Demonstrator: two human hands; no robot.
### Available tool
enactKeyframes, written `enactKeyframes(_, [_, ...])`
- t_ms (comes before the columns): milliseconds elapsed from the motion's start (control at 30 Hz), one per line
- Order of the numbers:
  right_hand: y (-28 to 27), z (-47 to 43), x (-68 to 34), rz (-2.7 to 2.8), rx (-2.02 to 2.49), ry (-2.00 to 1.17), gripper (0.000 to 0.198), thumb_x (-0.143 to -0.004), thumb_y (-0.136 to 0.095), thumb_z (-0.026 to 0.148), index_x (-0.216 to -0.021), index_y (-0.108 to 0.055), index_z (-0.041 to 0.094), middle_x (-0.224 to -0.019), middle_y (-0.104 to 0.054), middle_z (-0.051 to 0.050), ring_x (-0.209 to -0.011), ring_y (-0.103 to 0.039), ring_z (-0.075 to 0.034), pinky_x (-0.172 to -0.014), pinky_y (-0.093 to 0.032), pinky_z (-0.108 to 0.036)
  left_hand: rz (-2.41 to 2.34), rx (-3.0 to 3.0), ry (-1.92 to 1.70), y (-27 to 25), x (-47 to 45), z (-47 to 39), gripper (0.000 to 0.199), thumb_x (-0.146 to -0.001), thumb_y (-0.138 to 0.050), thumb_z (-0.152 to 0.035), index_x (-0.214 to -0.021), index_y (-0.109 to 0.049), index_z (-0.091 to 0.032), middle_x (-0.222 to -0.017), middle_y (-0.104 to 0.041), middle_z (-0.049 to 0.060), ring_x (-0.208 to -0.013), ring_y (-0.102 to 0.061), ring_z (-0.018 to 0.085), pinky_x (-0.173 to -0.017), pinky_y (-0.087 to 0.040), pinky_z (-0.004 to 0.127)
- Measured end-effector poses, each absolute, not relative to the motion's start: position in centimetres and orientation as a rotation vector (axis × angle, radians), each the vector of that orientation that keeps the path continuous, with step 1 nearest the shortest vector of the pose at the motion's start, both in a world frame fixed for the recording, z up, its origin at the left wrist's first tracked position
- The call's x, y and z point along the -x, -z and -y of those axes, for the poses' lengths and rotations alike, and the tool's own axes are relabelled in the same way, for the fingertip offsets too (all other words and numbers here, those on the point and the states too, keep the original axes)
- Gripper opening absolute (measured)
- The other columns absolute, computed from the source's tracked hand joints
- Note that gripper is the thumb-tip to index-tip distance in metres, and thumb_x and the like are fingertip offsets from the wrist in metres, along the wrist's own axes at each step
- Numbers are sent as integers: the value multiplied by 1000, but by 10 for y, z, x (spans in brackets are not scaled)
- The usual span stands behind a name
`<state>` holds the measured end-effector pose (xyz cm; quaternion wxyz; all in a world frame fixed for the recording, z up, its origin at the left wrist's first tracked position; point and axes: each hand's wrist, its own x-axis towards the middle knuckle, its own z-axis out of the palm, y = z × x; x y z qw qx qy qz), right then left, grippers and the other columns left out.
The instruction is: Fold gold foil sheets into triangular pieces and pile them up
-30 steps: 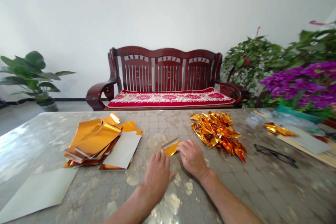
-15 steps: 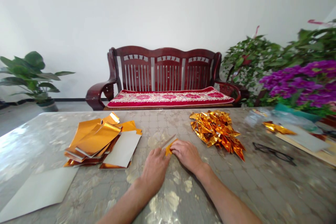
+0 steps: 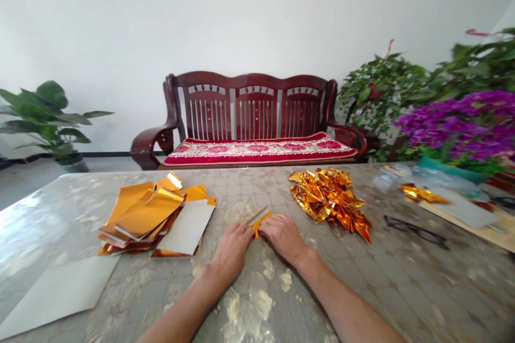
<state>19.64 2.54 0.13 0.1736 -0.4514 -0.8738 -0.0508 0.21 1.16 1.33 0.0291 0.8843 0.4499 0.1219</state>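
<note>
In the middle of the table, a small folded piece of gold foil paper [image 3: 262,222] sits between my two hands, with a pale edge standing up at its far left. My left hand [image 3: 234,246] pinches its left side, fingers closed. From the right, my right hand [image 3: 284,236] grips the other side with bent fingers. The fingertips partly cover the folds. To the left lies a stack of gold foil sheets [image 3: 151,211], one with its pale back [image 3: 185,226] up. A heap of folded gold foil pieces [image 3: 328,198] lies to the right.
A pale sheet [image 3: 60,292] lies at the table's left front. Black eyeglasses [image 3: 416,231], a board [image 3: 493,233], one gold piece [image 3: 424,194] and clear plastic [image 3: 396,174] are on the right, near purple flowers [image 3: 462,123]. A wooden bench [image 3: 255,112] stands beyond the table [image 3: 249,187].
My left hand has shifted slightly left along the gold foil paper. My right hand stays on its right side, almost in place. The view has moved slightly.
</note>
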Motion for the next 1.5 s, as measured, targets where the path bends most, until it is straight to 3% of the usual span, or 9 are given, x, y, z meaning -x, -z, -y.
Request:
enactKeyframes(100, [1, -25, -193, 2501, 1307, 263, 20, -96, -51, 19, -86, -68, 20, -85, -69, -3, -81, -60, -17, -76, -41, -29, -1381, -2660, -396, -9, -2, -17, 29, -94, -40, -15, -106, -65, -24, -105, -68, 4, -103, -58, 19, -92, -46, 30])
enactKeyframes(300, [6, -24, -189, 2493, 1321, 363, 20, -96, -48, 15, -87, -65, 19, -86, -67, -4, -81, -59, -17, -76, -41, -29, -1397, -2640, -344, -13, -3, -20, 22, -94, -47, -20, -103, -67, -21, -105, -67, 5, -104, -58, 19, -92, -46, 30])
enactKeyframes(633, [1, -22, -187, 2498, 1365, 330, 18, -96, -51, 18, -88, -67, 21, -86, -68, -2, -83, -62, -17, -73, -42, -28, -1451, -2838, -243, -13, -8, -22, 27, -97, -43, -19, -87, -68, -19, -90, -71, 7, -89, -63, 21, -82, -47, 34])
enactKeyframes(967, [5, -22, -180, 2472, 1387, 408, 19, -96, -49, 16, -87, -65, 19, -86, -68, -4, -82, -61, -18, -74, -41, -29, -1426, -2822, -394, -10, -1, -23, 26, -97, -43, -25, -88, -67, -21, -89, -71, 6, -90, -62, 20, -84, -45, 32])
enactKeyframes(1233, [-1, -26, -187, 2503, 1336, 285, 17, -97, -52, 21, -88, -67, 21, -87, -70, -3, -82, -62, -17, -70, -39, -28, -1306, -2742, -359, -16, 5, -29, 17, -93, -54, -29, -89, -68, -22, -93, -72, 4, -92, -63, 19, -85, -44, 29])
enactKeyframes(1500, [3, -28, -182, 2476, 1344, 397, 15, -95, -52, 17, -86, -64, 19, -86, -68, -4, -83, -61, -19, -72, -39, -30, -1322, -2746, -369, -16, 3, -31, 24, -96, -45, -24, -88, -68, -22, -90, -72, 4, -89, -63, 20, -80, -44, 28])
